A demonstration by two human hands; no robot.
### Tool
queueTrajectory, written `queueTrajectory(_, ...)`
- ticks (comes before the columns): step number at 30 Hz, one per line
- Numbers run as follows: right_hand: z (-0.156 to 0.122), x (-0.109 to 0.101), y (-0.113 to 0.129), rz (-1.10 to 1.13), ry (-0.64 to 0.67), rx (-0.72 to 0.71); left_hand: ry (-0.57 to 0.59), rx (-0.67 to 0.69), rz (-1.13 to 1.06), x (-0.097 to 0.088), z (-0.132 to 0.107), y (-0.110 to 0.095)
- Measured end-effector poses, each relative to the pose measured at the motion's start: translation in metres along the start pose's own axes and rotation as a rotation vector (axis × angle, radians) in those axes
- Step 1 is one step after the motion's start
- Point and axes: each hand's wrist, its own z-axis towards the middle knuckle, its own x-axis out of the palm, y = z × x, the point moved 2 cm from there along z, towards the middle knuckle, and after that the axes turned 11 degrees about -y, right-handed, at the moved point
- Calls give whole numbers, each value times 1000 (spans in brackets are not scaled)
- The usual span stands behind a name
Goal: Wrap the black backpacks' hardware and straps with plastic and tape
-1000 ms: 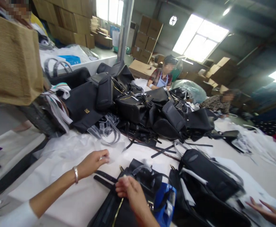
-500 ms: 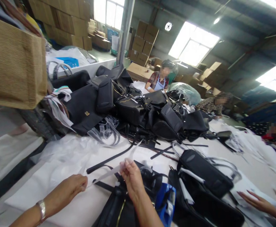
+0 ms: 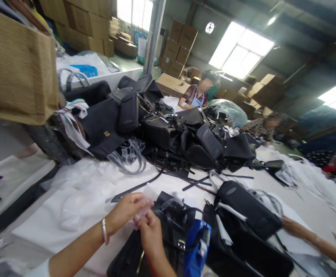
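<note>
The left hand (image 3: 129, 209) and right hand (image 3: 150, 227) meet at the fingertips, both pinching a small piece of thin film (image 3: 149, 194). Two pinches probably suit it because it looks too limp to hold its shape from one side; the fingers hide part of it, so whether it is folded or crumpled I cannot tell.

The left forearm, with a bracelet (image 3: 105, 231) at the wrist, slants in from the lower left; the right rises from the bottom edge, leaning left. Both hands are above the near black bag (image 3: 127, 252), by its upper left part, and neither appears to grip it. The bag lies on the bench (image 3: 271, 182) right below them, seemingly to keep it within easy reach.

Just right of the right hand is a blue packet (image 3: 197, 246) against the bag, and beyond it an open bag (image 3: 231, 234), with a co-worker's hand (image 3: 293, 227) beside it. White sheets (image 3: 47, 223) spread left of the hands, perhaps as a clean underlay. Past the fingertips, a bag pile (image 3: 159, 132) is heaped, apparently to leave working room in front.
</note>
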Motion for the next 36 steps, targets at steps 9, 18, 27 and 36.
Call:
queueTrajectory(9,-28,-81,29,-430,-114,-156,-52,84,193,40,-35,14)
queueTrajectory(18,-63,-94,18,-454,-38,-202,70,-42,319,63,-64,41)
queueTrajectory(27,-92,-113,2,-457,-160,-92,156,-182,79,86,-89,33)
queueTrajectory(36,-125,-147,-20,-394,32,6,89,-19,614,41,-108,40)
